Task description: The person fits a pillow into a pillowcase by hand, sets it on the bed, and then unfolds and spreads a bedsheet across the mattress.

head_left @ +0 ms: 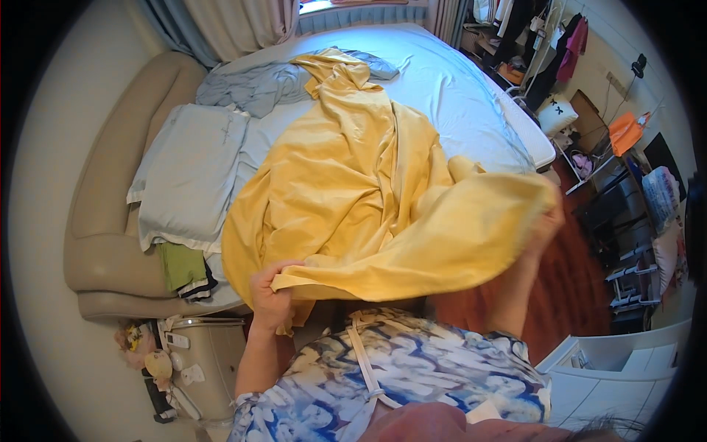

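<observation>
A large yellow bed sheet (331,169) lies in loose folds over the middle of the bed, and its near edge is lifted toward me. My left hand (272,291) is closed on that edge, at the near side of the bed. Farther right and higher, my right hand (546,214) grips the other end of the raised edge; motion blurs it and the cloth hides part of its fingers. Between my hands the edge sags in a wide curve. A grey-blue crumpled cloth (258,88) touches the sheet's far end.
Pillows (193,177) lie by the beige headboard (110,191) at the left. Under them shows a folded green cloth (183,267). A bedside cabinet (213,353) stands at the lower left, a white cabinet (611,390) at the lower right. Clothes and a chair line the right wall.
</observation>
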`<action>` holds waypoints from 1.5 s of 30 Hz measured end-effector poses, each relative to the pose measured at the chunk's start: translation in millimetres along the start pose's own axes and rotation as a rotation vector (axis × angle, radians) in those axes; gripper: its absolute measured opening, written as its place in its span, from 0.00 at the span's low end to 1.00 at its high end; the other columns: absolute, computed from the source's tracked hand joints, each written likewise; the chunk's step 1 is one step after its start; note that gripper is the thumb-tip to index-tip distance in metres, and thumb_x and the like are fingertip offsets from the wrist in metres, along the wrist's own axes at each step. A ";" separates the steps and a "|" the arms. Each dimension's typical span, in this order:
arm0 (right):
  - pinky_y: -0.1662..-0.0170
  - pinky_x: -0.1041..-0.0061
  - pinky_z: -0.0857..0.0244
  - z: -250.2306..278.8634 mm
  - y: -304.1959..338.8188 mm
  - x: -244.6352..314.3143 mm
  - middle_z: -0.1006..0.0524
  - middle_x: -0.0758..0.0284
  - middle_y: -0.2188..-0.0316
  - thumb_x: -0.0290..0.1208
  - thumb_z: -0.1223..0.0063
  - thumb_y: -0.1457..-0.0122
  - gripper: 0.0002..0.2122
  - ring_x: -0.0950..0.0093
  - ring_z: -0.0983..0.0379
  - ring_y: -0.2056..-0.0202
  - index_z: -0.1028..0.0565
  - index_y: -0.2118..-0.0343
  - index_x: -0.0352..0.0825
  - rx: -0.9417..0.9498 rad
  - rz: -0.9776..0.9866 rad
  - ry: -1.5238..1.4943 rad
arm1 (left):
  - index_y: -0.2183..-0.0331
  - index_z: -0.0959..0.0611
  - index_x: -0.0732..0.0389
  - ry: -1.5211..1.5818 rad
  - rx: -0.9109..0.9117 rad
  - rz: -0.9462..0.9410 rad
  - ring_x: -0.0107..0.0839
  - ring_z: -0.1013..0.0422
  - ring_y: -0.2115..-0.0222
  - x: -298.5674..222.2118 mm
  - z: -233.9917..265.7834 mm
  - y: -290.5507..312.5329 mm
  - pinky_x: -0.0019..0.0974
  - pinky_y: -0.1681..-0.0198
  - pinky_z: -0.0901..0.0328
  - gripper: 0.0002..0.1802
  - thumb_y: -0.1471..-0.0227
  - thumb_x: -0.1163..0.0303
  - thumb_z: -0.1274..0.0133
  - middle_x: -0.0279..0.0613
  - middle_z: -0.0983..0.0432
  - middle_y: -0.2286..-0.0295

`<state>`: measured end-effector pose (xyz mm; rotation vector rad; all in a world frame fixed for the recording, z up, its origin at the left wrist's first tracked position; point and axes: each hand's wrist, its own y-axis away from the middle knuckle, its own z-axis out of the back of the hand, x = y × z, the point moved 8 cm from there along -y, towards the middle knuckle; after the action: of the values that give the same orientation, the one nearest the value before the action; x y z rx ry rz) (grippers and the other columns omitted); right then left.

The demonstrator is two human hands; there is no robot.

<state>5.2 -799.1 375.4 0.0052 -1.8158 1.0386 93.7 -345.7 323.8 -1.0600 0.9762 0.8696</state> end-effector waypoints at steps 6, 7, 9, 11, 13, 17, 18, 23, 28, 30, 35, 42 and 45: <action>0.68 0.68 0.34 -236.8 186.4 48.3 0.27 0.59 0.72 0.21 0.49 0.55 0.08 0.60 0.29 0.70 0.27 0.69 0.33 1.121 0.292 -0.024 | 0.45 0.38 0.60 -0.146 0.248 0.046 0.23 0.31 0.75 -2.0 -65.7 3.2 0.25 0.69 0.37 0.40 0.61 0.76 0.40 0.40 0.27 0.78; 0.68 0.68 0.34 -241.9 189.1 51.0 0.27 0.59 0.72 0.21 0.49 0.55 0.08 0.60 0.29 0.70 0.27 0.69 0.33 1.113 0.289 -0.026 | 0.50 0.32 0.61 -0.164 0.261 0.027 0.24 0.31 0.75 14.2 -62.6 4.0 0.26 0.69 0.37 0.32 0.60 0.76 0.41 0.40 0.27 0.78; 0.70 0.70 0.35 -246.5 192.4 41.4 0.28 0.59 0.73 0.23 0.48 0.53 0.07 0.62 0.29 0.71 0.28 0.69 0.32 1.147 0.171 -0.045 | 0.55 0.27 0.63 -0.177 0.291 0.008 0.25 0.30 0.75 30.4 -50.5 3.7 0.26 0.69 0.37 0.25 0.59 0.76 0.42 0.41 0.27 0.78; 0.70 0.70 0.35 -241.1 182.5 42.7 0.29 0.60 0.74 0.24 0.48 0.52 0.06 0.62 0.29 0.72 0.28 0.69 0.32 1.153 0.130 -0.162 | 0.70 0.23 0.66 -0.115 0.228 0.158 0.25 0.32 0.77 40.8 -32.2 6.8 0.27 0.72 0.38 0.07 0.56 0.77 0.46 0.41 0.28 0.80; 0.71 0.70 0.36 -237.6 183.4 45.4 0.30 0.61 0.76 0.26 0.47 0.51 0.06 0.62 0.30 0.72 0.28 0.69 0.33 1.212 0.078 -0.284 | 0.73 0.24 0.66 -0.171 0.230 0.118 0.25 0.33 0.79 38.9 -23.5 9.8 0.28 0.74 0.39 0.03 0.56 0.78 0.47 0.41 0.29 0.81; 0.70 0.70 0.35 -238.1 203.4 27.1 0.28 0.63 0.72 0.32 0.45 0.51 0.08 0.64 0.29 0.71 0.26 0.68 0.36 1.246 0.147 -0.015 | 0.78 0.24 0.67 -0.252 0.246 -0.078 0.28 0.37 0.83 7.3 -31.3 8.5 0.29 0.78 0.42 0.02 0.58 0.78 0.48 0.41 0.33 0.84; 0.70 0.70 0.35 -238.9 204.8 17.0 0.28 0.63 0.72 0.32 0.45 0.51 0.08 0.64 0.29 0.71 0.26 0.68 0.36 1.245 0.146 -0.016 | 0.78 0.24 0.67 -0.264 0.249 -0.141 0.29 0.37 0.83 -5.1 -33.3 9.0 0.29 0.78 0.42 0.03 0.58 0.78 0.47 0.41 0.32 0.84; 0.70 0.68 0.36 -246.0 209.5 -67.4 0.27 0.63 0.72 0.31 0.46 0.51 0.06 0.62 0.29 0.71 0.25 0.71 0.37 1.272 0.096 0.002 | 0.76 0.24 0.68 -0.217 0.102 -0.211 0.29 0.35 0.82 -22.2 -1.3 20.2 0.29 0.77 0.41 0.03 0.56 0.78 0.47 0.42 0.30 0.83; 0.70 0.66 0.36 -244.9 208.2 -90.3 0.29 0.64 0.71 0.32 0.48 0.50 0.06 0.60 0.29 0.70 0.26 0.70 0.39 1.119 0.070 0.239 | 0.74 0.22 0.70 -0.136 -0.055 -0.053 0.26 0.32 0.79 0.8 43.7 42.2 0.28 0.74 0.38 0.05 0.54 0.77 0.48 0.40 0.26 0.80; 0.68 0.64 0.35 -250.3 204.4 -103.4 0.30 0.61 0.65 0.31 0.50 0.50 0.11 0.58 0.29 0.69 0.29 0.61 0.39 1.123 0.088 0.351 | 0.74 0.21 0.70 -0.186 -0.073 -0.124 0.24 0.30 0.78 -10.3 44.9 46.2 0.27 0.73 0.37 0.05 0.55 0.76 0.46 0.39 0.24 0.79; 0.62 0.61 0.33 -216.3 174.4 -211.5 0.38 0.57 0.49 0.28 0.48 0.52 0.27 0.56 0.28 0.64 0.41 0.46 0.39 0.741 -0.202 0.969 | 0.76 0.21 0.68 -0.152 -0.070 -0.239 0.27 0.28 0.79 -40.8 36.7 47.4 0.27 0.72 0.36 0.05 0.57 0.76 0.45 0.41 0.24 0.79; 0.50 0.62 0.38 -191.8 215.4 -337.7 0.31 0.53 0.53 0.27 0.40 0.58 0.27 0.55 0.35 0.51 0.32 0.51 0.34 1.138 -0.202 0.727 | 0.78 0.21 0.68 -0.030 -0.016 -0.411 0.33 0.28 0.81 -69.9 30.0 46.1 0.27 0.75 0.36 0.10 0.57 0.69 0.43 0.46 0.24 0.80; 0.54 0.64 0.35 -195.5 214.6 -279.2 0.26 0.55 0.59 0.25 0.43 0.55 0.21 0.60 0.29 0.57 0.30 0.54 0.32 0.777 0.051 0.242 | 0.78 0.21 0.67 0.112 -0.156 -0.307 0.34 0.28 0.80 -53.8 51.5 53.9 0.28 0.74 0.36 0.10 0.57 0.70 0.42 0.47 0.24 0.79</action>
<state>198.0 -656.4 51.7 0.2911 -1.1150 1.6445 37.6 -288.0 368.0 -1.3632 0.8188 0.6462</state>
